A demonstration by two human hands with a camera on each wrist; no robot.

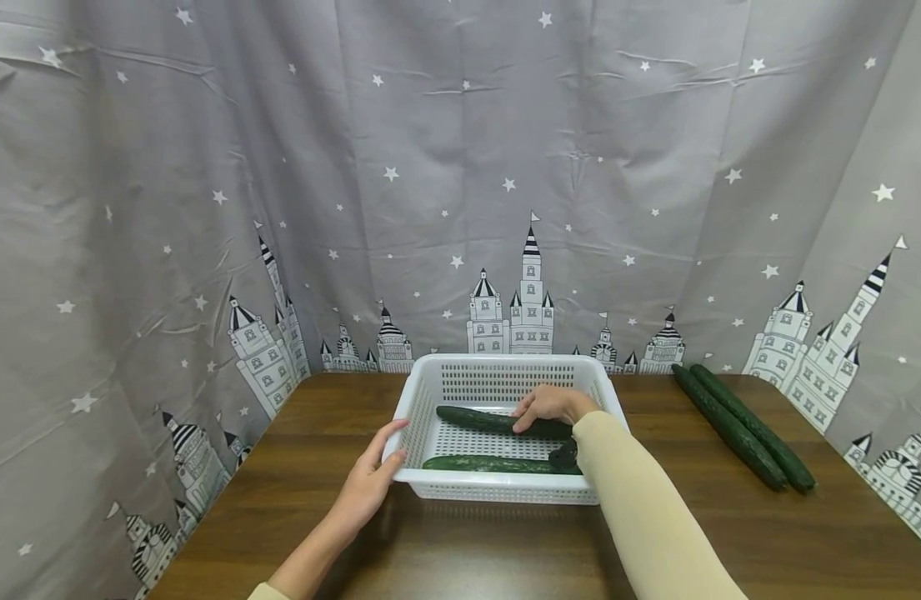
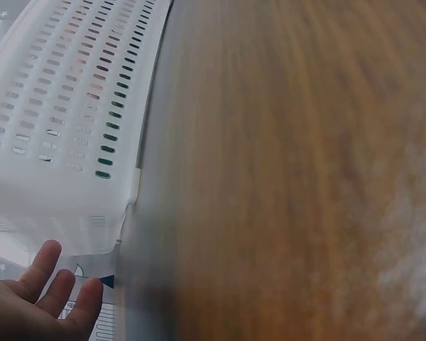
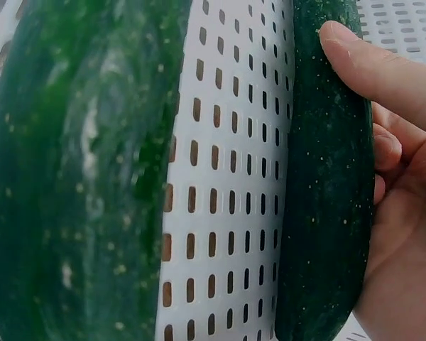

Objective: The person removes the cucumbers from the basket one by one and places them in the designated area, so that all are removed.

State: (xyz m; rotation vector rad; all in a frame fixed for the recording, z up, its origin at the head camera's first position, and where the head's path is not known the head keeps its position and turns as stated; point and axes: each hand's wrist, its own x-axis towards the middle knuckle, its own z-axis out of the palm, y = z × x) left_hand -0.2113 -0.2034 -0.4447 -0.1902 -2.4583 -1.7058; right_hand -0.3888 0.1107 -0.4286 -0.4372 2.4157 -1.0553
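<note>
A white perforated plastic basket (image 1: 508, 493) stands on the table with two dark green cucumbers in it. My right hand (image 1: 548, 406) grips the rear cucumber (image 1: 471, 419), thumb on one side and fingers on the other. In the right wrist view that cucumber (image 3: 326, 177) lies along the palm, beside the front cucumber (image 3: 85, 170). The front cucumber (image 1: 490, 463) lies along the basket's near wall. My left hand (image 1: 373, 475) touches the basket's left rim near the front corner. In the left wrist view its fingers (image 2: 85, 309) are spread and fairly straight beside the basket's end.
Two more cucumbers (image 1: 738, 429) lie side by side on the brown wooden table (image 1: 693, 517), to the right of the basket. Behind the table hangs a grey curtain (image 1: 460, 208) printed with stars and castles.
</note>
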